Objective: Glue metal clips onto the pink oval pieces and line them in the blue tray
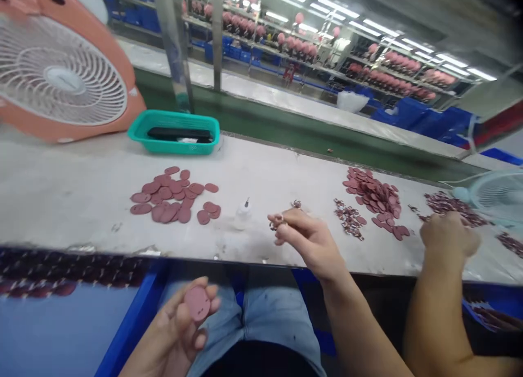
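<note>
My left hand (174, 328) is over my lap, its fingers closed round a mauve oval disc (197, 303) with small slits in it. Above the table's front edge, my right hand (312, 241) pinches a small coppery metal piece (277, 221), perhaps a clasp; its exact kind is too small to tell. Between the hands' sides of the table stands a small white bottle (244, 210) with a thin dark tip. A loose pile of mauve discs (174, 194) lies to its left. Several similar metal pieces (348, 220) lie to the right of my right hand, with a few more (296, 204) just behind it.
A green basket (175, 146) with dark items stands at the back left beside an orange fan (110, 50). Another disc heap (373, 194) lies at right. A co-worker's hand (448, 235) reaches over the table there, near a pale fan (498, 194). A blue bin (137, 317) sits lower left.
</note>
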### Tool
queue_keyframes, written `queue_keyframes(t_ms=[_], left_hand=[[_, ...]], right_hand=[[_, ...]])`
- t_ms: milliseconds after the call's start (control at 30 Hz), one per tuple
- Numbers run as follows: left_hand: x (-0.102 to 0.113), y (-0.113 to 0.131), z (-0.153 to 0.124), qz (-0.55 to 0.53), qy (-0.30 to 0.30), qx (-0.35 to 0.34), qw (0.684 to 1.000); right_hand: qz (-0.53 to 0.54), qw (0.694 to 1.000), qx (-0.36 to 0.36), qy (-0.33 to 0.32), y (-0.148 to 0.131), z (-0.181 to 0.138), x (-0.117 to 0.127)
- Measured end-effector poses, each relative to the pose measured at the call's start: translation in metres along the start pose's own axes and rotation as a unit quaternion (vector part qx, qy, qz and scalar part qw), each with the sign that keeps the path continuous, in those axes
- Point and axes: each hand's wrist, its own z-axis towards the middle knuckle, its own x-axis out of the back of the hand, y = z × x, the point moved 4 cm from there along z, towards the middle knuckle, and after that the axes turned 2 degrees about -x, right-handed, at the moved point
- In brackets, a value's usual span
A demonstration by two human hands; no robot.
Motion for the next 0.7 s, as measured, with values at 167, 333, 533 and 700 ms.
queue_keyframes(t_ms=[167, 333, 533, 700], left_hand=[[-0.022, -0.001, -0.016, 0.011, -0.029, 0.031, 0.999], [-0.022, -0.002, -0.019, 0.023, -0.103, 0.029, 0.994], [-0.016, -0.003, -0.019, 0.033, -0.124, 0.025, 0.991], [-0.016, -0.002, -0.020, 0.032, -0.129, 0.027, 0.991]], right_hand=[[0.142, 0.986, -0.026, -0.086, -0.015, -0.034, -0.036], [0.066, 0.982, 0.035, -0.174, -0.034, -0.045, -0.054], [0.038, 0.975, 0.091, -0.199, -0.042, -0.044, -0.062], [0.011, 0.970, 0.105, -0.220, -0.043, -0.042, -0.064]])
